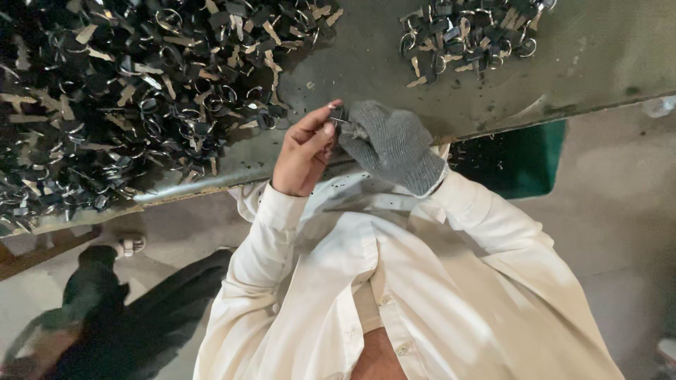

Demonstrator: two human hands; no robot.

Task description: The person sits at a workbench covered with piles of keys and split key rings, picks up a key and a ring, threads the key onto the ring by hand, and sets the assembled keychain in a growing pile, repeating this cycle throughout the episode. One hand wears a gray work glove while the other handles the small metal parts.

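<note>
My bare left hand (303, 151) and my right hand (391, 144), in a grey knitted glove, meet just above the table's near edge. Between their fingertips they pinch one small black piece with a metal ring (339, 117). The left thumb and forefinger close on it from the left, and the gloved fingers press against it from the right. A large heap of similar black pieces with metal rings and tan strips (127, 91) lies just left of my hands. A smaller heap (468, 32) sits at the far right of the table.
The table is a scuffed grey-green metal sheet (366, 63) with small dark crumbs on it. Below its edge stands a green container (521, 158) on a concrete floor. My dark trouser leg and sandalled foot (130, 245) show at lower left.
</note>
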